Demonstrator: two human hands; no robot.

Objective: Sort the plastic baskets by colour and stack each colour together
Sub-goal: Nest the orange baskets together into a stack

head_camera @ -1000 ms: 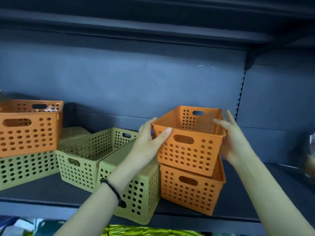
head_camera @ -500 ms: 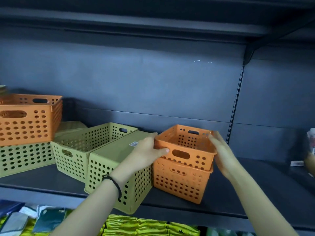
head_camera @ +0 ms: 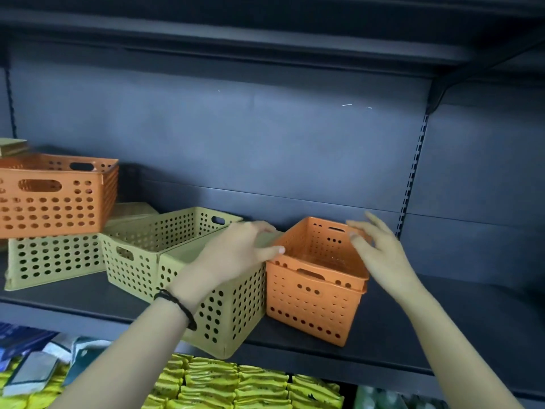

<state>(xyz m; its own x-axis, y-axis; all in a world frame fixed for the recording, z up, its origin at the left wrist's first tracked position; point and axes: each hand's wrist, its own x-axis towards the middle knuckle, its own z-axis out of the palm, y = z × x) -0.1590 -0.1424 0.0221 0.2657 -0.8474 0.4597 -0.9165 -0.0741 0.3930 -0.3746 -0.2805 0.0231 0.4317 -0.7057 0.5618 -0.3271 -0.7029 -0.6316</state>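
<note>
On the dark shelf (head_camera: 442, 335), toward its front edge, two nested orange baskets (head_camera: 315, 296) sit against an upturned green basket (head_camera: 233, 308), the left hand (head_camera: 239, 255) loosely touching their rim, the right hand (head_camera: 380, 255) open, fingers spread, beside it.

orange perforated baskets (head_camera: 315, 302), green perforated baskets (head_camera: 153, 246), dark grey shelf (head_camera: 442, 329)

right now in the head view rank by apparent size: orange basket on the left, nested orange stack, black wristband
1-2. orange basket on the left and nested orange stack: look alike, and the left one is cropped, so unranked
3. black wristband
</note>
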